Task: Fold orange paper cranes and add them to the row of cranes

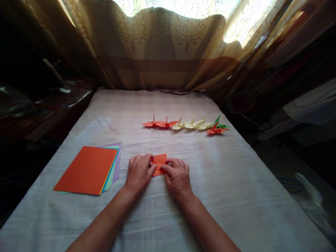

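A small folded piece of orange origami paper lies on the cloth between my hands, with a crease or flap edge across its lower part. My left hand grips its left edge between thumb and curled fingers. On the opposite side, my right hand pinches the right edge, thumb on top. The fingertips hide both side edges of the paper.
To the left lies a stack of coloured paper sheets, orange on top. Beyond my hands stands a row of folded paper cranes: red-orange, cream and green. A patterned curtain hangs behind the cloth-covered surface.
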A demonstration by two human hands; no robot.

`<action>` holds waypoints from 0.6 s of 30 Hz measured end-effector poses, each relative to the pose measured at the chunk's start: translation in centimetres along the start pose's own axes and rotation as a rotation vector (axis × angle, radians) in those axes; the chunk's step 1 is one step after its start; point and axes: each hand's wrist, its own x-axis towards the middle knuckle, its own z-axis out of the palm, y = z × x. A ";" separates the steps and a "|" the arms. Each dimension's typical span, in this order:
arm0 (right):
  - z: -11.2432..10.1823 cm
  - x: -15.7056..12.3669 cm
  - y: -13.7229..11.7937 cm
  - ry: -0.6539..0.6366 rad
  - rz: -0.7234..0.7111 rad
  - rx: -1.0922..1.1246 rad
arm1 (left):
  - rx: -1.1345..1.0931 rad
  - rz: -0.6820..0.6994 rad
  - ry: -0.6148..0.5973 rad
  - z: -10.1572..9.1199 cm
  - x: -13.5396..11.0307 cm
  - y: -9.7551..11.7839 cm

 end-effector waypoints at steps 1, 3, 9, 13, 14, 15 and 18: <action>0.0 -0.1 0.0 -0.012 -0.036 -0.011 | -0.001 -0.002 -0.001 0.0 0.0 -0.1; -0.2 -0.3 0.0 -0.041 -0.112 -0.047 | -0.006 -0.004 0.000 0.1 -0.1 -0.1; -0.7 -1.0 0.0 -0.088 -0.242 -0.136 | -0.033 -0.006 0.002 0.0 -0.1 -0.2; -0.9 -1.0 0.0 -0.132 -0.232 -0.170 | -0.050 -0.009 0.004 0.1 -0.1 -0.3; -1.0 -1.0 0.1 -0.143 -0.228 -0.179 | -0.054 -0.006 0.008 0.1 -0.2 -0.4; -1.2 -1.1 0.2 -0.149 -0.226 -0.185 | -0.057 -0.002 0.011 0.1 -0.2 -0.5; -2.0 -1.6 0.6 -0.145 -0.222 -0.193 | -0.061 0.008 0.002 0.0 -0.1 -1.1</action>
